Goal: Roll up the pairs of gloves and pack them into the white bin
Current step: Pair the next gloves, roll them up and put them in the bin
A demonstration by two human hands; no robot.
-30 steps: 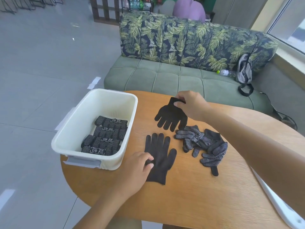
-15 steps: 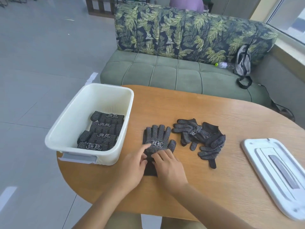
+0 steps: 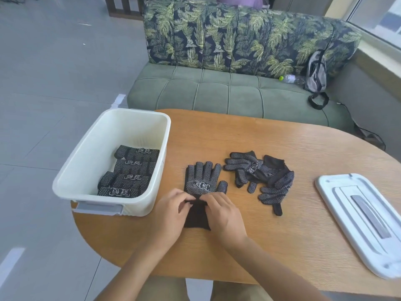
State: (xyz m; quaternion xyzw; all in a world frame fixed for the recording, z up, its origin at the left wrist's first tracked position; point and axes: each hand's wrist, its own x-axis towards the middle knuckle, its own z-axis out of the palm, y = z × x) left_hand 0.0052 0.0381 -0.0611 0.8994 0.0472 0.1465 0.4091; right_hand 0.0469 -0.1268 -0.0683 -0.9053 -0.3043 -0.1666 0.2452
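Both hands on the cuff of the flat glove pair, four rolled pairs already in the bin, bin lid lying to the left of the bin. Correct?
Not quite: the lid lies at the table's right end, far from the white bin, as the head view shows. The rest holds.

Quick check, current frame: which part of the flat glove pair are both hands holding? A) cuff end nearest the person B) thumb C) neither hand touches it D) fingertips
A: the left hand and right hand both pinch the plain cuff end of the glove pair lying flat on the table, while its dotted fingers point away from the person, untouched.
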